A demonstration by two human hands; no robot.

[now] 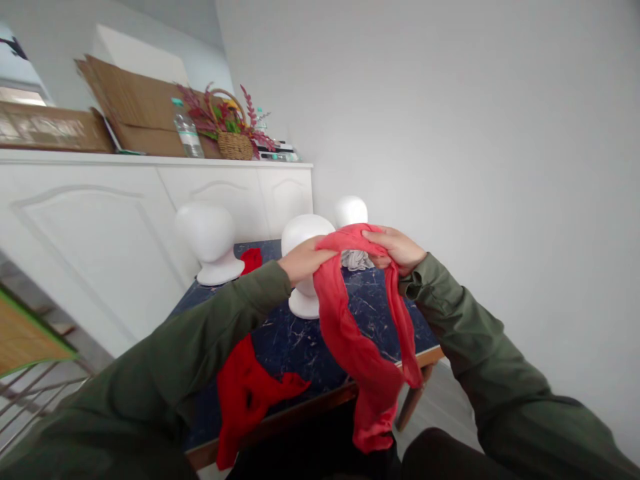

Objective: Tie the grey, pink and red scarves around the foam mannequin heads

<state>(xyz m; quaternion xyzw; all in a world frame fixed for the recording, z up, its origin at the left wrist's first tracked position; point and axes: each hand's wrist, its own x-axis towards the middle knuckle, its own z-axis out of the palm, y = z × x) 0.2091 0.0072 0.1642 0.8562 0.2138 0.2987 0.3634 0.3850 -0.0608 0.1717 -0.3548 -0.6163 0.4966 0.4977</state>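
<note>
Both my hands hold a light red scarf up over a small dark marble-patterned table. My left hand is closed on one part of it, and my right hand is closed on the part beside it. Between the hands the cloth is bunched; two long ends hang down past the table's front edge. Right behind my left hand stands a white foam mannequin head.
Two more white foam heads stand on the table, with a grey cloth and a small red cloth. A darker red cloth hangs over the front edge. A white cabinet bears cardboard, a bottle and a flower basket.
</note>
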